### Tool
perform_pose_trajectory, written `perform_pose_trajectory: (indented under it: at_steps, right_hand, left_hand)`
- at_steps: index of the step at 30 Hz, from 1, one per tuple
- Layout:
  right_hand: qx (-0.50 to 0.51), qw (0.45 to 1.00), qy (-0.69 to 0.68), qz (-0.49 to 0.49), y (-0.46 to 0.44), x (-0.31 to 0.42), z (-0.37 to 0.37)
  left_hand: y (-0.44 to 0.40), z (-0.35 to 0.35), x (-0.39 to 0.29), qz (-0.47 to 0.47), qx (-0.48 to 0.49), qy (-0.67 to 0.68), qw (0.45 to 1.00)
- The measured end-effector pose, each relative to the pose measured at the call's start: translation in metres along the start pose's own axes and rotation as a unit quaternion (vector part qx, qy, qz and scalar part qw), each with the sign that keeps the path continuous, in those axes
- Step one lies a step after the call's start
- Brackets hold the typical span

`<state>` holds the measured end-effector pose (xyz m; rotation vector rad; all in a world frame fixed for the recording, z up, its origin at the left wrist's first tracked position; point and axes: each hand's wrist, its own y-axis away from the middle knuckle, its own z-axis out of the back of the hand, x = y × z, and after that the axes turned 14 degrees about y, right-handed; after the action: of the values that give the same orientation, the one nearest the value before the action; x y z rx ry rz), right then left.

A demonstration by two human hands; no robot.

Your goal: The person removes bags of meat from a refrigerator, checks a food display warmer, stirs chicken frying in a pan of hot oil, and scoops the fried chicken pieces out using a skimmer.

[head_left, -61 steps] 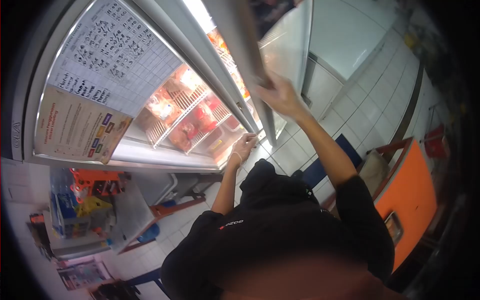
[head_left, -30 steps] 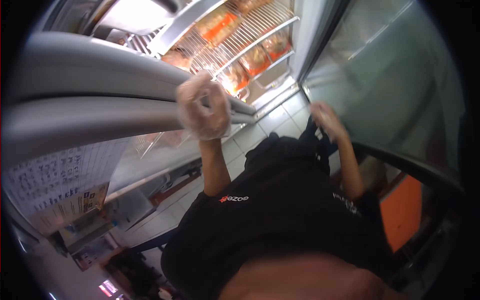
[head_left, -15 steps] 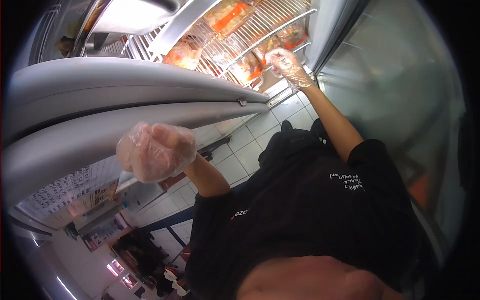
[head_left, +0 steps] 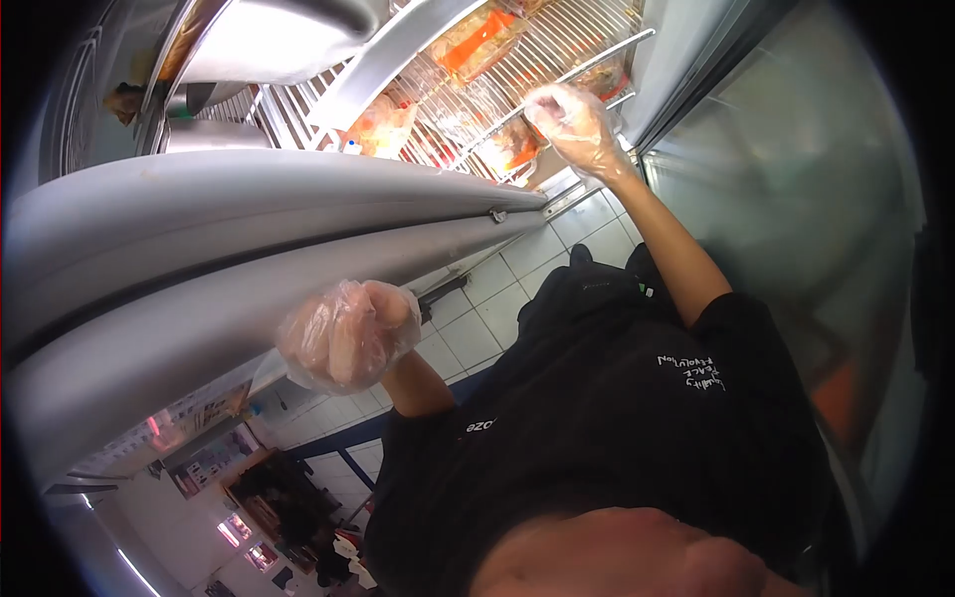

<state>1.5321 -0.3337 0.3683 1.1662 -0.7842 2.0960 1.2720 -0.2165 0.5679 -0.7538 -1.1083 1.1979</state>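
Note:
My left hand [head_left: 350, 336], in a clear plastic glove, has its fingers curled in front of the grey fridge frame [head_left: 179, 338]; nothing shows in it. My right hand [head_left: 577, 129], also gloved, is raised at the front of the opened fridge compartment with its fingers curled; what it holds, if anything, is hidden. Behind it, a wire shelf [head_left: 557, 60] bears bags of food with orange labels, among them one bag [head_left: 476, 42] at the top and one [head_left: 509, 147] beside my right hand.
The swung-out glass door [head_left: 786, 189] stands at the right. Metal containers [head_left: 279, 40] sit in the fridge at the upper left. White floor tiles [head_left: 492, 277] show below. Furniture and dark items [head_left: 288, 497] are at the lower left.
The fridge door has been pulled open, and my right hand has gone from its edge to the shelf front. My left hand has moved down and left, then slightly right.

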Motion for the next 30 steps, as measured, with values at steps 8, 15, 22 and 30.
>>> perform_pose_trajectory:
  at_steps: [8, 15, 22, 30]
  right_hand:
    - [-0.143, 0.936, 0.272, 0.171, -0.131, 0.003, -0.032]
    - [-0.008, 0.912, 0.402, 0.076, -0.168, 0.029, -0.076]
    - [-0.003, 0.935, 0.34, 0.098, -0.173, 0.021, -0.064]
    - [0.194, 0.904, 0.368, 0.101, -0.159, 0.041, -0.016]
  left_hand:
    - [0.009, 0.007, -0.002, -0.01, 0.016, -0.017, 1.0]
    - [0.016, 0.009, -0.002, -0.022, 0.019, -0.047, 0.998]
    - [0.018, 0.008, -0.001, -0.033, 0.024, -0.053, 0.998]
    - [0.026, 0.01, -0.005, -0.037, 0.021, -0.048, 0.998]
